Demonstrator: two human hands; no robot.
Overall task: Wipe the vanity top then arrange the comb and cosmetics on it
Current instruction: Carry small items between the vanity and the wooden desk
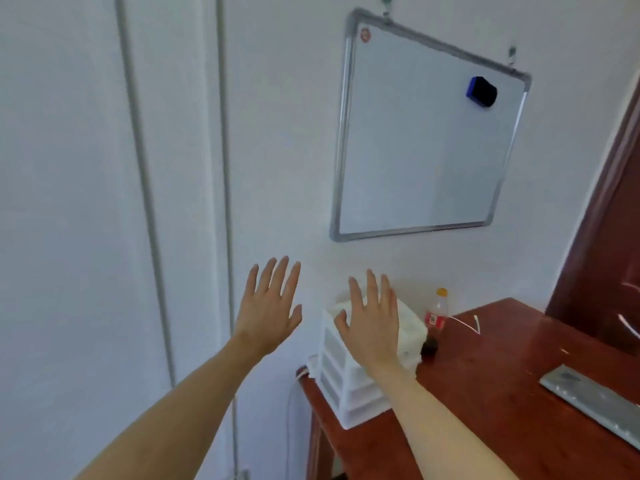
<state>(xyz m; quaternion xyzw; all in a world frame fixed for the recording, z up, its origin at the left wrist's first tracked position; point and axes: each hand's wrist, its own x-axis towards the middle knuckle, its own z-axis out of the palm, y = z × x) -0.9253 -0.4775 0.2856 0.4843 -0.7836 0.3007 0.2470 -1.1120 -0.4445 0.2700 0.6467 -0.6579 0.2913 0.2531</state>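
Note:
The reddish-brown wooden vanity top fills the lower right of the view. My left hand is raised in front of the white wall, left of the top, fingers spread and holding nothing. My right hand is raised with fingers apart in front of a white plastic drawer unit that stands at the top's far left corner; it holds nothing. I see no comb, cloth or cosmetics; the drawer fronts are closed and pale.
A bottle with an orange cap and red label stands behind the drawers by the wall, a small dark object beside it. A white cable lies on the top. A grey flat object sits at right. A whiteboard hangs above.

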